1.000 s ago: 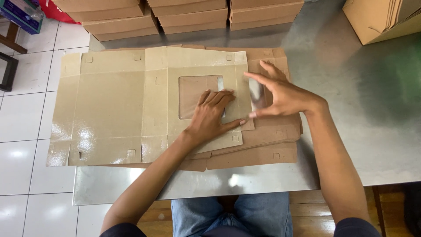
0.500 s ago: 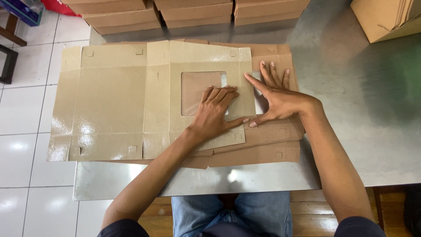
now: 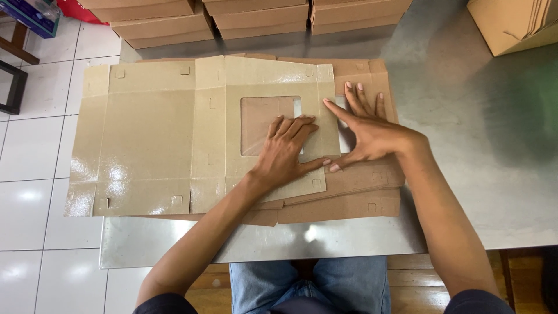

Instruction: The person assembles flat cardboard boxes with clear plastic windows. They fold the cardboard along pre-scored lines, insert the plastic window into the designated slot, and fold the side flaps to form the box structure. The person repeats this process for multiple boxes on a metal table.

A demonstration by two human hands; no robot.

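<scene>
A flat, glossy unfolded cardboard box blank (image 3: 151,134) with a square window cut-out lies on top of a stack of similar brown blanks (image 3: 349,192) on a metal table. My left hand (image 3: 288,151) lies flat, palm down, across the window's lower right corner and the panel below it. My right hand (image 3: 363,131) rests flat beside it at the blank's right edge, fingers spread and pointing away from me, thumb touching the left thumb. Neither hand grips anything.
The steel table (image 3: 465,151) extends to the right. Stacked closed cardboard boxes (image 3: 250,14) line its far edge, and another carton (image 3: 511,23) stands at the far right. White tiled floor (image 3: 29,151) lies to the left; the blank overhangs the table's left edge.
My right hand has slid left and settled flat against the blank's right edge. My left hand has stayed pressed on the window panel. The view has shifted slightly.
</scene>
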